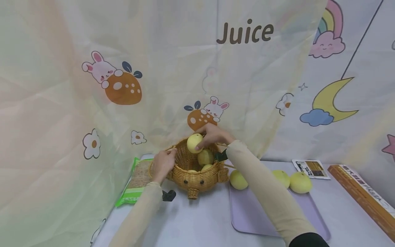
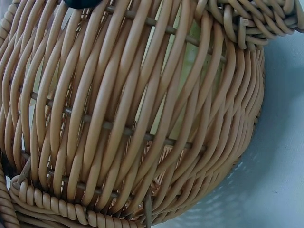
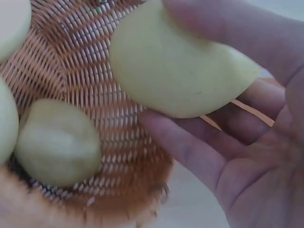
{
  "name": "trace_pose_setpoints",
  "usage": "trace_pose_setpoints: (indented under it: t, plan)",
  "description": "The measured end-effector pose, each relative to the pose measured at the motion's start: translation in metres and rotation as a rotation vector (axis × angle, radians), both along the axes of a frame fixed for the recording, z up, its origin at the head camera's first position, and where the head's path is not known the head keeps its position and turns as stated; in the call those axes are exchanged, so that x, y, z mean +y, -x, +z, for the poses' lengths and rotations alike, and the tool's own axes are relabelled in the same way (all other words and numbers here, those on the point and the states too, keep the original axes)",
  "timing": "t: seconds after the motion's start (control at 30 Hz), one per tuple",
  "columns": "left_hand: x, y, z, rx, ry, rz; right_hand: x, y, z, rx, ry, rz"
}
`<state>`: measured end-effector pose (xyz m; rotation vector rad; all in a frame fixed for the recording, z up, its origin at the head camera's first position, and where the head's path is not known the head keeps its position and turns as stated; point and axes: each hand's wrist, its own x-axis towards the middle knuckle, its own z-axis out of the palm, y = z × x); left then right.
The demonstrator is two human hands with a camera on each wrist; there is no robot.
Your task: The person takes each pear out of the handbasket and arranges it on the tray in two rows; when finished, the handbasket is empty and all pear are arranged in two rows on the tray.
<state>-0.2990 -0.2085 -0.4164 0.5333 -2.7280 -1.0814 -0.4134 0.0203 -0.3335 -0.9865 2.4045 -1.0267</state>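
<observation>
A woven wicker basket (image 1: pixel 192 178) with an animal face stands on the table, and several pale yellow-green pears lie inside it, one of them a pear (image 3: pixel 59 142) near the wall. My left hand (image 1: pixel 164 164) grips the basket's left rim by its handle; the left wrist view shows the woven side (image 2: pixel 128 104) but not the fingers. Above the basket opening, my right hand (image 1: pixel 213 134) holds a pear (image 1: pixel 195 143) between thumb and fingers. From close up, that pear (image 3: pixel 175 61) is over the basket's inside, clear of the other pears.
Right of the basket is a purple tray (image 1: pixel 253 218) with three pears (image 1: pixel 300 182) along its far part. A green-edged packet (image 1: pixel 135 188) lies left of the basket. A small sachet (image 1: pixel 311 169) and a long brown box (image 1: pixel 364 199) lie at the right, before a printed curtain.
</observation>
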Motion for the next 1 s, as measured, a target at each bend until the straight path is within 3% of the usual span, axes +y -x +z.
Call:
trace_pose_setpoints:
  t: [0.27,0.6,1.0]
  plan:
    - [-0.001,0.0,0.001,-0.013,0.008,0.008,0.037,-0.005,0.007,0.065,0.027,0.026]
    - [0.002,-0.002,0.0,-0.018,-0.008,0.004,0.083,-0.028,0.014,-0.041,0.109,0.067]
    - [0.002,-0.003,0.0,-0.005,-0.009,-0.002,0.152,-0.048,-0.015,-0.019,0.09,0.015]
